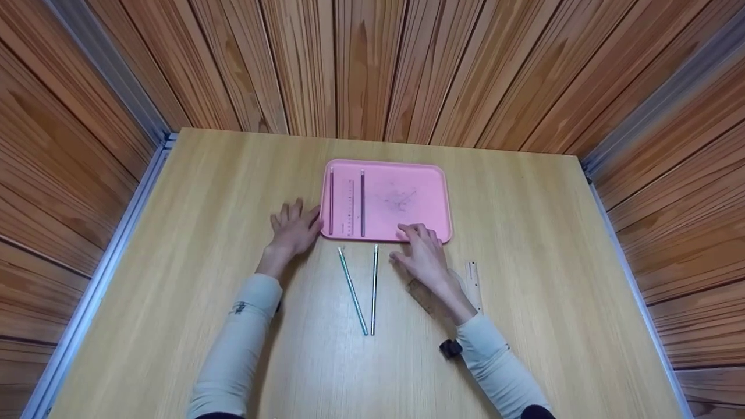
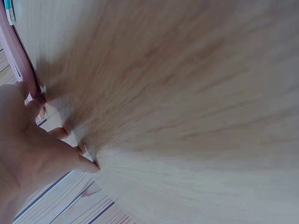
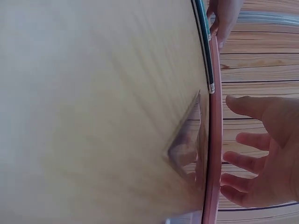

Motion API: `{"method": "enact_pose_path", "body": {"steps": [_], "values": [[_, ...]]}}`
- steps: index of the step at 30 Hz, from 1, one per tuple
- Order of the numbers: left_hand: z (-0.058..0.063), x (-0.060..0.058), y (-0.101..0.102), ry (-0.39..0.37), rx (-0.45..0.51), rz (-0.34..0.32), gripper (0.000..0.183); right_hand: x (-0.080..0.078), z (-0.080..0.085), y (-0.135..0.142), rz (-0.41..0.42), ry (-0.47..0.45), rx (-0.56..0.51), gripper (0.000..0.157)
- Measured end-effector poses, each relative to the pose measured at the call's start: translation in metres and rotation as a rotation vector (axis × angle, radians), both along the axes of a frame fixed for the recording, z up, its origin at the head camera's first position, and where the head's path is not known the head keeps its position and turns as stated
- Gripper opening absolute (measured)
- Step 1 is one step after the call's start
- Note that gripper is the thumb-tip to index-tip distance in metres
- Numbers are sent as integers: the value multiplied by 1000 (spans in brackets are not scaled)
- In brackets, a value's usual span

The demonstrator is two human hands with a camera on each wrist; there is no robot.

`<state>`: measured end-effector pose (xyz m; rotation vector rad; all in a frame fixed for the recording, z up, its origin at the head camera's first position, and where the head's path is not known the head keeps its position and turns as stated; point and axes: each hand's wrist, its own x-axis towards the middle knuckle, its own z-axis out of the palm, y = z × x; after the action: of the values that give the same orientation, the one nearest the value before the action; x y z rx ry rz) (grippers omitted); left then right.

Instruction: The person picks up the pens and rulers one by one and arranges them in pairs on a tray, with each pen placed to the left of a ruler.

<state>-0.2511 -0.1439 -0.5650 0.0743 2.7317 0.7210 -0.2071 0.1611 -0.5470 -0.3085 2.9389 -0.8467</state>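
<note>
A pink tray [image 1: 401, 174] lies on the table. Inside its left half are a reddish pencil [image 1: 332, 203], a clear ruler [image 1: 351, 212] and a dark pencil [image 1: 362, 203]. My left hand [image 1: 294, 231] rests on the table with spread fingers, its thumb side against the tray's left edge. Above the tray's near right corner hovers my right hand [image 1: 426, 259], fingers loosely bent and holding nothing; whether it touches the rim I cannot tell. A teal pencil [image 1: 353, 291] and a dark green pencil [image 1: 373, 291] lie before the tray.
Partly hidden under my right forearm is a clear set square [image 1: 420, 294]. A second clear ruler [image 1: 474, 282] lies just right of it. Wood-plank walls [image 1: 361, 70] stand behind and beside the table [image 1: 541, 244].
</note>
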Motion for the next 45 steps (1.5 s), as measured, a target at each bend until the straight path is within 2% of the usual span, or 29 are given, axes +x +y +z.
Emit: {"method": "enact_pose_path", "body": {"steps": [12, 23, 32, 38, 45], "values": [[0, 0, 0, 4, 25, 12, 57, 22, 4, 16, 31, -12, 5, 65], [1, -2, 1, 6, 17, 17, 58, 36, 8, 27, 74, -106, 111, 67], [-2, -1, 0, -8, 17, 17, 58, 50, 12, 29, 115, -111, 182, 68], [-3, 0, 1, -19, 32, 23, 58, 55, 14, 29, 121, -125, 193, 71], [-1, 0, 0, -15, 24, 12, 58, 57, 16, 30, 95, -148, 145, 78]]}}
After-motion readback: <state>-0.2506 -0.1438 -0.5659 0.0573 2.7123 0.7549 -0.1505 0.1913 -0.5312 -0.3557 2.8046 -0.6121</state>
